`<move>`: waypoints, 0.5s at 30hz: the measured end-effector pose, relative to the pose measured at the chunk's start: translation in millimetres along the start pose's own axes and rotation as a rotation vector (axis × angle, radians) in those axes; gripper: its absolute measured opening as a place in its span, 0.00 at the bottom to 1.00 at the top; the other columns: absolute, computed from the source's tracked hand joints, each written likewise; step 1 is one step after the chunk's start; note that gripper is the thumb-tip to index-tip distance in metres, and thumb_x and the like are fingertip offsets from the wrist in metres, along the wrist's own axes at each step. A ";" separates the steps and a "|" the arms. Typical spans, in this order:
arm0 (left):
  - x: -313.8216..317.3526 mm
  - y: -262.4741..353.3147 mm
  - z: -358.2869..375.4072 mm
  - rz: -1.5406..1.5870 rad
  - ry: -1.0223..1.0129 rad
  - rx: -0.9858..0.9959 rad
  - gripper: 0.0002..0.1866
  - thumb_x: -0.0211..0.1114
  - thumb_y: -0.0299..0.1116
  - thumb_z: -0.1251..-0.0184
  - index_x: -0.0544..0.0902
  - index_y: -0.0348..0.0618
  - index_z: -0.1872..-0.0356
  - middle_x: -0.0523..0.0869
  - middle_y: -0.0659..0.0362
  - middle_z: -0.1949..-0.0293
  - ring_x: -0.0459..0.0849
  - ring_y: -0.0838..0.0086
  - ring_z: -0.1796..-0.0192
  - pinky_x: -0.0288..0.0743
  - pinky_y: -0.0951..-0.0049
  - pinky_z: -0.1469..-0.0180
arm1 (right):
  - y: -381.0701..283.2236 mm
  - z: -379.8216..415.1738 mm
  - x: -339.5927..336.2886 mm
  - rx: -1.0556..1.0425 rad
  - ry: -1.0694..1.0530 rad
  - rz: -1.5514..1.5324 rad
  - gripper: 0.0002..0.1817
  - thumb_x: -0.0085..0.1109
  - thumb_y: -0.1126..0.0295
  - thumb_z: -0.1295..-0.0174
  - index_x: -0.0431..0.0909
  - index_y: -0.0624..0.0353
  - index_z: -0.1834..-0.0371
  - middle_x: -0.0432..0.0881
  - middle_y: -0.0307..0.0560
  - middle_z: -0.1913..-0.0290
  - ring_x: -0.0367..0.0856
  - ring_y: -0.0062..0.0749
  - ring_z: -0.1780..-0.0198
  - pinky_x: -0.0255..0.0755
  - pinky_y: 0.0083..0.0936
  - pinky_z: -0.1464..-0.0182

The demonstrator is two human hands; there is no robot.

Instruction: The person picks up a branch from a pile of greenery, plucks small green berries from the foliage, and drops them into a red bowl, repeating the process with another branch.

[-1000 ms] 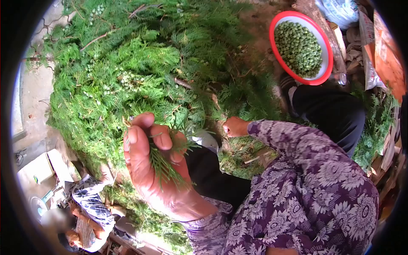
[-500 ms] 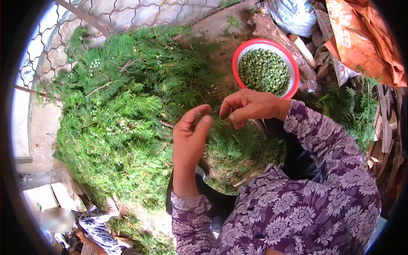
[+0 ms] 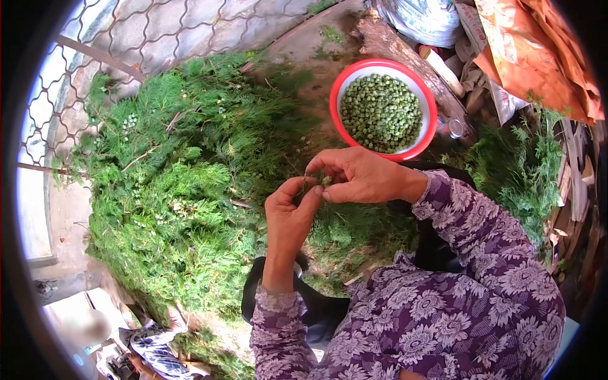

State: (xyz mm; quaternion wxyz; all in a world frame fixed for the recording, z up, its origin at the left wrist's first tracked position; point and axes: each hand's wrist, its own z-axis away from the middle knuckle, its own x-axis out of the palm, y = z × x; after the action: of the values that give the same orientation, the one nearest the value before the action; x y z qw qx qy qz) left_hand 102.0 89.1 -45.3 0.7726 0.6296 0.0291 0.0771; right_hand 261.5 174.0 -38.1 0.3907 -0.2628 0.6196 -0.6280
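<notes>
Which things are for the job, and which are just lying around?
Probably for the job:
left hand and right hand, together at a small green bit
leafy green branches
red-rimmed bowl of little green things

Probably just lying around:
orange sheet
log
white sack

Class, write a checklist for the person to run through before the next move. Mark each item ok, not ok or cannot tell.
1. Left hand and right hand close together: ok.
2. Small green piece visible at the fingertips: ok.
3. Which hand bears that piece: cannot tell.
4. Red-rimmed basin open at the top: ok.
5. Green pods inside its rim: ok.
6. Fingertips over the basin: not ok.
</notes>
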 end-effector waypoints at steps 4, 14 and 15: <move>8.2 -1.1 -5.9 0.019 -0.004 -0.002 0.06 0.63 0.25 0.43 0.80 0.37 0.64 0.81 0.67 0.71 0.74 0.88 0.71 0.66 0.88 0.69 | -2.3 4.3 -7.9 -0.062 0.087 0.067 0.17 0.56 0.75 0.47 0.70 0.64 0.53 0.73 0.37 0.72 0.70 0.15 0.70 0.66 0.17 0.69; 2.9 3.3 -3.6 0.127 -0.052 -0.107 0.03 0.61 0.25 0.43 0.80 0.38 0.68 0.78 0.69 0.75 0.70 0.91 0.74 0.61 0.89 0.72 | -13.7 -2.2 -3.1 -0.063 0.110 0.020 0.08 0.52 0.72 0.49 0.75 0.63 0.68 0.76 0.42 0.79 0.76 0.21 0.77 0.67 0.21 0.76; 0.8 3.4 -1.9 0.200 -0.071 -0.093 0.03 0.61 0.25 0.44 0.80 0.39 0.69 0.78 0.69 0.75 0.69 0.91 0.75 0.61 0.89 0.72 | -16.5 -2.9 -3.7 0.077 0.051 -0.205 0.08 0.51 0.71 0.49 0.75 0.62 0.68 0.76 0.41 0.78 0.75 0.19 0.78 0.67 0.19 0.78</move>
State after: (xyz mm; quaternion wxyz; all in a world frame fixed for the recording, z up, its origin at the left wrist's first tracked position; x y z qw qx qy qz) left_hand 102.2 91.7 -42.4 0.7898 0.5953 -0.0649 0.1329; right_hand 258.5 177.5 -21.5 0.3186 -0.2935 0.5747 -0.6943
